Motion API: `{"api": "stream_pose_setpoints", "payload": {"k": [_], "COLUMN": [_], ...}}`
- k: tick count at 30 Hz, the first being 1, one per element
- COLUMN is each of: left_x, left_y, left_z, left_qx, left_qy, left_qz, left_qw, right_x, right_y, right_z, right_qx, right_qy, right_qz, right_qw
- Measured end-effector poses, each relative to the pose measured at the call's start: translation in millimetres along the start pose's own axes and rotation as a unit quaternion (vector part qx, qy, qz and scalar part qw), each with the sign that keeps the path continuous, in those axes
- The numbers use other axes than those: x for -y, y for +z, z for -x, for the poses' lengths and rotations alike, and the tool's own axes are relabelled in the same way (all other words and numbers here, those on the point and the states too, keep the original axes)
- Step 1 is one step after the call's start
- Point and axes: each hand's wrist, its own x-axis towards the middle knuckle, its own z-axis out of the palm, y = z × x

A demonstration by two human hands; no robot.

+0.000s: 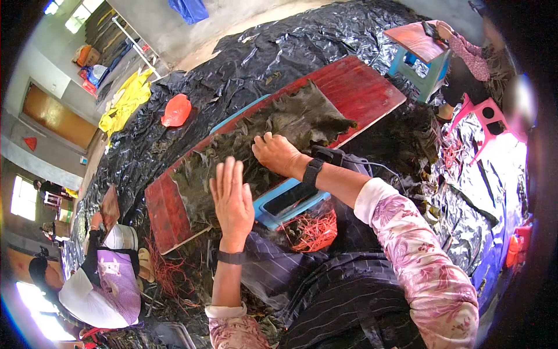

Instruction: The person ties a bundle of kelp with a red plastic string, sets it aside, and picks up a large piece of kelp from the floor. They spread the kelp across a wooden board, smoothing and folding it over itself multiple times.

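Large, wrinkled dark brown leaves (290, 119) lie spread over a long red board (363, 87) in front of me. My left hand (232, 200) is open, its fingers straight and side by side, over the near left part of the leaves. Farther along the board, my right hand (278, 155) rests at the leaf surface with its fingers bent in and closed on the leaf. Beneath the board shows a blue plastic stool (293, 212), next to a bundle of red strings (314, 230) near my lap.
Black plastic sheeting (192, 136) covers the floor, with a red plastic bag (176, 110) on it. One person (104, 285) sits at the left with a small board. At the right, another person (471, 55) works at a board on a stool (421, 72). A pink stool (485, 119) stands nearby.
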Motion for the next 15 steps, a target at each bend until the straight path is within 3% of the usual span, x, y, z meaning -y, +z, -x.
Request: {"api": "stream_pose_setpoints", "payload": {"k": [1, 4, 6, 9, 11, 13, 15], "left_x": [-3.6, 7.0, 15.2, 16.8, 16.9, 19.5, 22.2], "left_y": [0.1, 23.3, 32.3, 26.9, 19.0, 19.0, 22.0], "left_z": [-4.6, -10.7, -11.4, -10.8, -1.2, 14.2, 29.1], "left_qx": [0.033, 0.052, 0.055, -0.027, -0.037, -0.054, -0.072], "left_qy": [0.034, 0.005, -0.004, -0.051, -0.079, -0.103, -0.126], "left_qz": [-0.007, 0.007, 0.002, 0.059, -0.043, -0.054, -0.062], "left_qw": [0.999, 0.999, 0.998, 0.997, 0.995, 0.992, 0.987], "right_x": [-0.6, -3.9, -5.6, -12.1, -14.6, -15.3, -9.5], "right_y": [-1.1, 10.1, 10.6, 9.8, 8.3, -9.4, -15.7], "right_z": [0.1, 2.4, 4.6, 2.1, -3.1, -8.8, -15.9], "right_qx": [0.000, -0.077, -0.072, -0.069, -0.072, 0.000, -0.006], "right_qy": [0.000, 0.011, 0.015, 0.021, 0.020, 0.061, 0.072], "right_qz": [-0.011, -0.049, -0.057, -0.101, -0.135, -0.167, -0.175], "right_qw": [1.000, 0.996, 0.996, 0.992, 0.988, 0.984, 0.982]}}
